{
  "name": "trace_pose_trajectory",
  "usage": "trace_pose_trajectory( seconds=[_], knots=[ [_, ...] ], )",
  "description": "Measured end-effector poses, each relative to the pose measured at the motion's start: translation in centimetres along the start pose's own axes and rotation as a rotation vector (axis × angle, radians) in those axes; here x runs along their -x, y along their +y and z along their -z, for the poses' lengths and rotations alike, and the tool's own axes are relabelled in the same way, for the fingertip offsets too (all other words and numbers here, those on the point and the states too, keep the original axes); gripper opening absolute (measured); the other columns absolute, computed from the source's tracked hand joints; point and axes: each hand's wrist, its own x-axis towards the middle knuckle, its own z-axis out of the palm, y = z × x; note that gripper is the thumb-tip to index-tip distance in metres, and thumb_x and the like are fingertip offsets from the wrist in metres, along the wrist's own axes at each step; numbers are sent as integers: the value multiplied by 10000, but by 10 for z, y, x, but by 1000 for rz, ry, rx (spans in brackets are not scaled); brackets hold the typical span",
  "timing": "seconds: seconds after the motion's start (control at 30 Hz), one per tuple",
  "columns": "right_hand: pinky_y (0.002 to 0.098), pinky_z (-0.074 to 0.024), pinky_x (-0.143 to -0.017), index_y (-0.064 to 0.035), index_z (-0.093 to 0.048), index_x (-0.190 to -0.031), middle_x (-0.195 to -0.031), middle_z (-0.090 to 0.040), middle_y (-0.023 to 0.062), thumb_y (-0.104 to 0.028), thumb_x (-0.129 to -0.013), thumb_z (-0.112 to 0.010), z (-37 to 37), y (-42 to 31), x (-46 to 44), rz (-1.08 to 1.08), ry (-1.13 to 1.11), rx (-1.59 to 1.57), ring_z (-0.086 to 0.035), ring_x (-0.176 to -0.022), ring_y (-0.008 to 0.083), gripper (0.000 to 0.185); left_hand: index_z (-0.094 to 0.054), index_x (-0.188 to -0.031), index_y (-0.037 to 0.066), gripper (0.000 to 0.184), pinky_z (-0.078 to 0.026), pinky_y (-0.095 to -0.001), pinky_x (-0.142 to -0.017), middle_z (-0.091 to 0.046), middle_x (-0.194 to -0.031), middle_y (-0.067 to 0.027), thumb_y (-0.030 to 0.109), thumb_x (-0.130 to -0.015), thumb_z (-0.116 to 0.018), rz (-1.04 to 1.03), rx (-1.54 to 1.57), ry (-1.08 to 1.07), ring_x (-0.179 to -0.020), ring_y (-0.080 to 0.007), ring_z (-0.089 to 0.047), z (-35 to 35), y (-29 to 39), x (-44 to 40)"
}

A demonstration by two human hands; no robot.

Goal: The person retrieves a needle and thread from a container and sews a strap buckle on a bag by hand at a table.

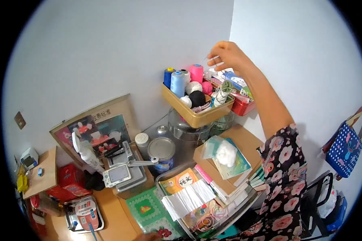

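My right hand [225, 56] is raised above a yellow tray [197, 118], its fingers pinched on something thin, too small to make out. In the tray stand a pink thread spool [196, 73], a light blue spool [177, 83] and a dark blue spool [169, 77], with a black yarn ball [197, 99] and white yarn balls [194, 87] beside them. Only a sliver of my left hand [149, 237] shows at the bottom edge, near a green patterned mat [145, 207]; its fingers are hidden.
A red box [242, 107] adjoins the yellow tray, above glass jars [189, 130]. Below are a large can [161, 150], a grey bin [221, 231] of papers and cords, and a cardboard box [239, 134]. A framed picture [126, 106] leans on the wall.
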Motion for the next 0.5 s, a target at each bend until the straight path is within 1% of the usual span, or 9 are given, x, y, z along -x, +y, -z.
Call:
trace_pose_trajectory(
  seconds=[0.07,0.1,0.13,0.17,0.23,0.33,0.4,0.47,0.5],
  knots=[
    [283,-535,-600,0,-516,-893,-913,-589,127,-177,-857,-487,1,-8,5,-15,-44,81,-627,-780,195,183,-602,-1013,67,191,-458,-254,-682,-608,-820,-41,186,-863,-601,182,-22,120,-759,-99,-544,32,14,-15],
    [283,-536,-610,1,-514,-893,-914,-588,128,-174,-859,-481,-1,-15,6,25,-17,-10,-624,-775,194,181,-600,-972,45,151,-454,-255,-641,-581,-758,-30,123,-842,-596,143,9,174,-699,-94,-519,53,57,-35],
    [283,-537,-620,2,-513,-893,-916,-587,130,-171,-862,-476,-4,-21,8,66,4,-107,-622,-770,193,179,-550,-1023,2,270,-475,-289,-618,-609,-827,-123,110,-794,-641,-44,-206,189,-675,-167,-584,76,82,-53],
    [289,-539,-639,3,-514,-890,-909,-589,126,-160,-866,-467,-3,-26,10,67,12,-138,-617,-763,188,171,-549,-1013,6,258,-473,-298,-597,-604,-827,-125,95,-787,-635,-212,-212,371,-651,-165,-575,87,114,-74],
    [293,-540,-650,5,-514,-889,-904,-591,124,-159,-868,-468,0,-32,11,75,5,-134,-614,-764,185,171,-541,-1039,6,287,-483,-318,-616,-609,-885,-128,79,-775,-626,-398,-200,506,-726,-198,-597,111,167,-123],
    [304,-540,-671,7,-512,-885,-893,-593,122,-158,-872,-472,4,-45,17,104,-10,-132,-610,-764,181,170,-474,-1185,22,458,-481,-364,-788,-548,-1072,-192,143,-771,-628,-567,-364,620,-898,-331,-586,127,222,-208],
    [310,-540,-680,7,-511,-883,-887,-594,122,-157,-874,-475,1,-55,23,126,-23,-147,-608,-765,180,168,-447,-1238,0,583,-456,-392,-838,-549,-1124,-200,196,-734,-667,-580,-426,767,-999,-320,-563,127,252,-259],
    [317,-538,-687,3,-511,-873,-875,-595,121,-157,-879,-482,-1,-63,34,173,-44,-245,-606,-757,178,163,-465,-1207,-3,601,-458,-415,-827,-558,-1116,-211,225,-700,-694,-719,-595,1028,-992,-353,-564,120,269,-304],
    [317,-538,-687,3,-511,-873,-875,-595,121,-157,-879,-482,1,-65,37,176,-37,-239,-606,-757,178,163,-465,-1207,-3,601,-458,-415,-827,-558,-1116,-211,225,-700,-694,-729,-592,1026,-992,-353,-564,118,281,-309]
  ],
)
